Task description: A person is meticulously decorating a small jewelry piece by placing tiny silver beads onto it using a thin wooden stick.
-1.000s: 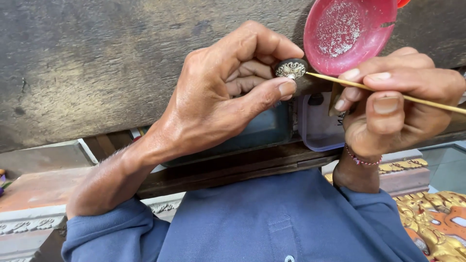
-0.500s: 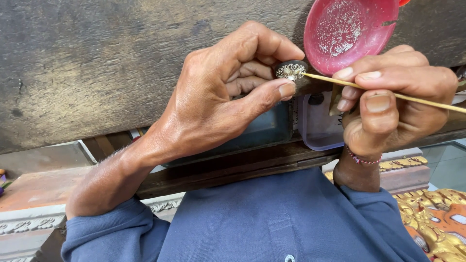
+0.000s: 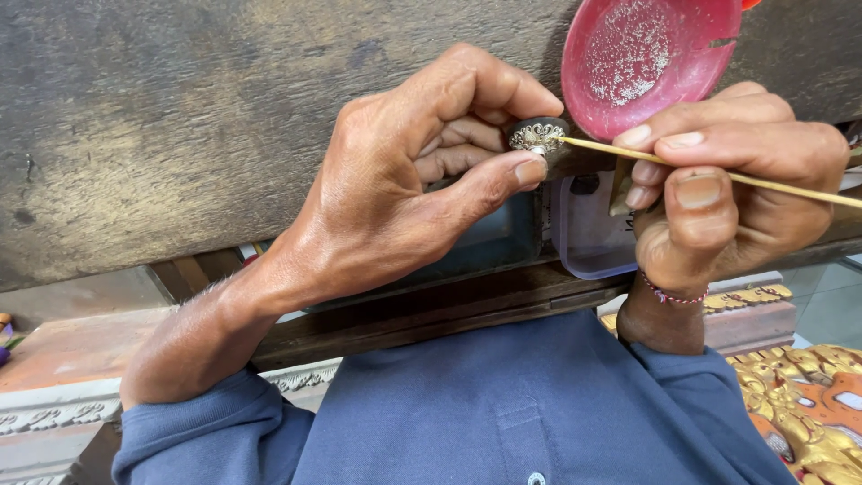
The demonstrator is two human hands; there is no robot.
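My left hand [image 3: 409, 193] pinches a small round ornament [image 3: 537, 136] with fine silvery filigree on a dark base, held between thumb and forefinger at the edge of a worn wooden bench [image 3: 180, 126]. My right hand [image 3: 727, 184] grips a thin bamboo stick [image 3: 772, 184] like a pen. The stick's tip touches the right side of the ornament. A red shallow dish [image 3: 651, 58] with pale grains in it sits just above the right hand.
A clear plastic box [image 3: 588, 229] sits below the bench edge between my hands. A carved gold and red panel [image 3: 808, 409] lies at the lower right. A pale carved moulding [image 3: 54, 413] runs along the lower left. My blue shirt fills the bottom.
The stick's tip has stayed on the ornament while the right hand shifted slightly. The left hand keeps the same grip.
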